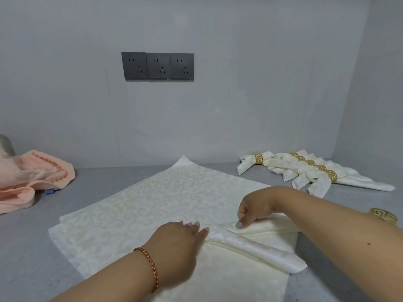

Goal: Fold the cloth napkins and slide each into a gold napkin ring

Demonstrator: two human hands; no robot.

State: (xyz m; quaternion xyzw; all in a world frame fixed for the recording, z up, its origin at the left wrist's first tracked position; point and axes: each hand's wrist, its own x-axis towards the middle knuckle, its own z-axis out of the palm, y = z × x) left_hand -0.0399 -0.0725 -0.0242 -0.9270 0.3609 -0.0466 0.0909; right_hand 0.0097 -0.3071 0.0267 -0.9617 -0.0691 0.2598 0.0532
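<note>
Pressing down with my left hand (pixel 176 243), I keep its fingers straight and flat on the cream napkin (pixel 152 205), right at the end of a raised fold. My right hand (pixel 255 211) pinches that fold's top edge between thumb and curled fingers, so this grip is closed on cloth. The napkin lies spread on the grey table (pixel 32 247), one corner pointing toward the wall. A loose gold napkin ring (pixel 382 215) sits just behind my right forearm. Finished napkins in gold rings (pixel 305 168) lie far right; a peach towel (pixel 32 179) lies far left.
</note>
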